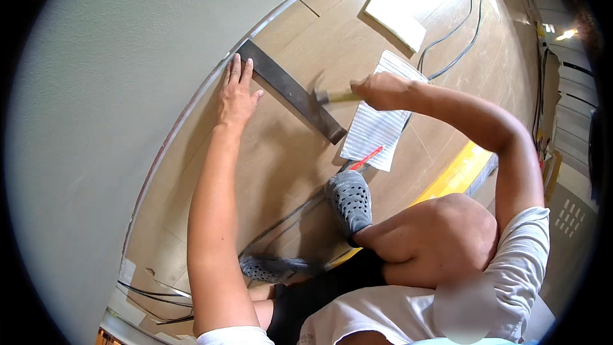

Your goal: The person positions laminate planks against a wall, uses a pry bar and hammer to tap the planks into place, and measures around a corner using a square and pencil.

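Right hand (383, 91) up, and its grip is closed firmly around the handle of a hammer (341, 96), the blurred head over the dark metal bar (290, 89); contact between them can't be told from here. That bar lies on the wooden floor (281, 147), one end up at the floor's edge along the pale wall (115, 89). And here's the left hand (237, 97), grip spread wide, fingertips at that wall-side end! Farther from that edge, a red tool (368, 157) lies across a white ribbed sheet (373, 134).
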### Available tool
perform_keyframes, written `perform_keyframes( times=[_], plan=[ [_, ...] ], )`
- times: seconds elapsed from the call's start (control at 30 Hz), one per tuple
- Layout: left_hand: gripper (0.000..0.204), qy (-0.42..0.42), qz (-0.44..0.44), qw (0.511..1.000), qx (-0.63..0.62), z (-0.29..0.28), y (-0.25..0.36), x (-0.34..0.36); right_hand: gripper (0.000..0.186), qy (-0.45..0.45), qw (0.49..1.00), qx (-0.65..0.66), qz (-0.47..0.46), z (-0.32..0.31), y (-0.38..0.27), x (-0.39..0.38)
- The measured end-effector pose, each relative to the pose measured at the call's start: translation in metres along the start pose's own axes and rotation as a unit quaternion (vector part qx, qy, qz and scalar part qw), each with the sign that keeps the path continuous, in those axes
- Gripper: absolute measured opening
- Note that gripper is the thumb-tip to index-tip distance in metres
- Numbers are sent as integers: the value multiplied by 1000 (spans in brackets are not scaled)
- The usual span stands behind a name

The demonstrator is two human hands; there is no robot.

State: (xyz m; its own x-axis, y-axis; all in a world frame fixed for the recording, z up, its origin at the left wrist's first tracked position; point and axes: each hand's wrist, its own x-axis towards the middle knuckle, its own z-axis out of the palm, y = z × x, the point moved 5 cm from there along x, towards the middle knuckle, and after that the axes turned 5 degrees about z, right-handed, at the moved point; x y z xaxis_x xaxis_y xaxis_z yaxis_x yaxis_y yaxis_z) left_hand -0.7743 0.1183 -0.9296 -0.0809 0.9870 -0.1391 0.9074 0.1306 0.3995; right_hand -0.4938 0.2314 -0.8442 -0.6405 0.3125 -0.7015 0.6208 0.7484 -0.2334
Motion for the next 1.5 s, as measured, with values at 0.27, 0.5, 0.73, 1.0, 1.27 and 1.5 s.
perform_keyframes(
  times=[0.27,0.5,0.73,1.0,1.27,1.5],
  plan=[
    [83,29,19,999,-26,0,-4,-6,16,57,986,152,-33,-27,-11,9],
    [82,5,-9,1000,-16,-3,4,-1,22,-70,993,-72,-55,6,-9,-14],
    [68,112,-90,982,-124,4,1,-3,22,-44,998,-36,-16,28,-12,-24],
    [82,19,-374,926,-55,0,39,39,21,30,999,26,33,57,-16,-44],
    [51,143,-425,860,-243,-16,10,-33,21,42,992,118,-18,79,-52,-55],
    [56,78,-490,831,-251,-20,-87,-165,19,6,990,129,-55,103,-123,-37]
  ],
)
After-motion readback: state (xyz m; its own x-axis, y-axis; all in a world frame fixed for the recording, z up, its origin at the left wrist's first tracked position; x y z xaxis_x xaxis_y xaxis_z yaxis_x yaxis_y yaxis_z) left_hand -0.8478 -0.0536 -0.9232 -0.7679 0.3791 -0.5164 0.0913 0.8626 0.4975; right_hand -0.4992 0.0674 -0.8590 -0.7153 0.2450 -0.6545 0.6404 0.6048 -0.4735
